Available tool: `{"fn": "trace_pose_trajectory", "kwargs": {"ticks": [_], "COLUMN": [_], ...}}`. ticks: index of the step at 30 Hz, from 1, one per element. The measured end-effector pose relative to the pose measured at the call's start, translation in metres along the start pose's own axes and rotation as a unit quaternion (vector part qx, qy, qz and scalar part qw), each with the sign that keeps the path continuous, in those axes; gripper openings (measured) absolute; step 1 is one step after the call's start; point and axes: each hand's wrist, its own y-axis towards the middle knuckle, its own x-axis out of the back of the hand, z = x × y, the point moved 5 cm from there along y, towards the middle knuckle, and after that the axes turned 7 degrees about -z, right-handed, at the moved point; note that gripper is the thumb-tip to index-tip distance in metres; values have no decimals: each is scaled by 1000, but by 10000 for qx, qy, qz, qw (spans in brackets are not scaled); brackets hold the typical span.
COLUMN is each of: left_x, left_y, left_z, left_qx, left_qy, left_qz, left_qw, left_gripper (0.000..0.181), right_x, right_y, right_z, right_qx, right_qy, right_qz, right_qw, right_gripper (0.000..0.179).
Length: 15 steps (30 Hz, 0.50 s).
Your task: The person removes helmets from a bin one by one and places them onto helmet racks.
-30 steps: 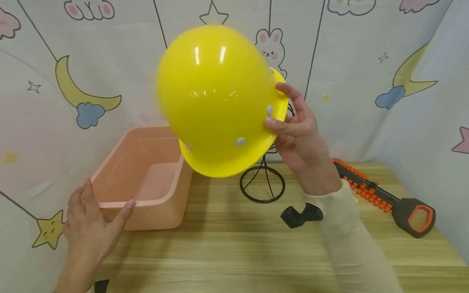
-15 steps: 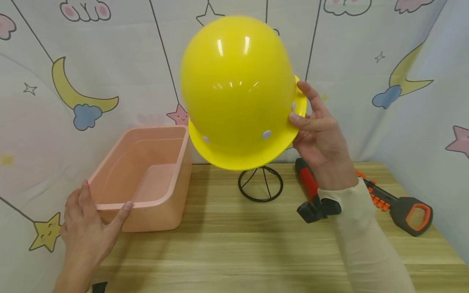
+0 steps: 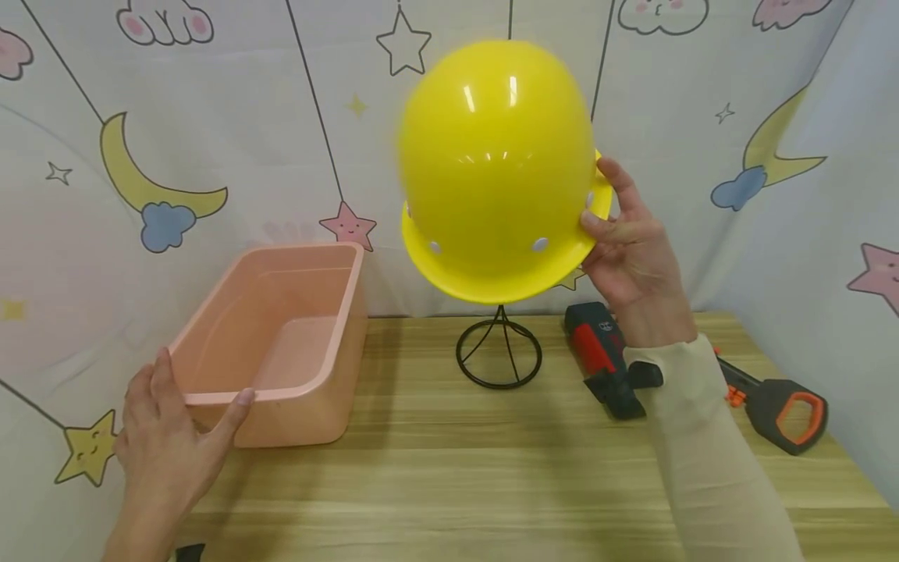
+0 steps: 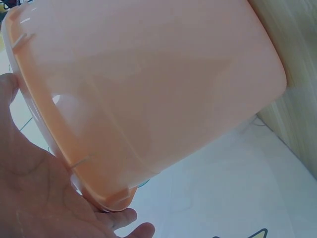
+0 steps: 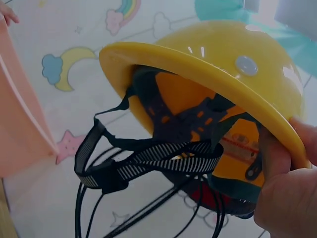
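Note:
My right hand (image 3: 635, 257) grips the brim of a yellow hard hat (image 3: 499, 156), thumb on the outside and fingers underneath. The hat is held in the air, dome toward me, over a black wire stand (image 3: 499, 386) whose ring base is on the table. From below, the right wrist view shows the hat's dark inner harness and a striped chin strap (image 5: 173, 166) dangling among the stand's wires; the hat hides the stand's top in the head view. At the left, my left hand (image 3: 168, 445) rests on the near corner of a pink plastic bin (image 3: 344, 406), thumb along its rim.
On the wooden table (image 3: 449, 484), a red-and-black power tool (image 3: 593, 347) lies beside my right wrist. Farther right is a black tool with an orange-lined handle (image 3: 772, 406), partly behind my sleeve. A patterned curtain (image 3: 281, 78) hangs behind the table.
The hard hat has moved right in my right hand, from near the bin to above the wire stand, and turned more upright. My left hand stays on the bin.

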Motion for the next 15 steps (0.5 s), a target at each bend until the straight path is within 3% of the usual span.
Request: {"fn": "trace_pose_trajectory", "kwargs": {"ticks": [15], "left_x": [2], "left_y": [0], "left_z": [0], "left_qx": [-82], "left_qy": [-25], "left_qz": [-9], "left_qw": [10000], "left_gripper": [112], "right_x": [57], "right_y": [6], "right_z": [-10], "right_qx": [-319], "right_qy": [-75], "right_qz": [-401], "right_qw": [9987], "right_gripper": [53]}}
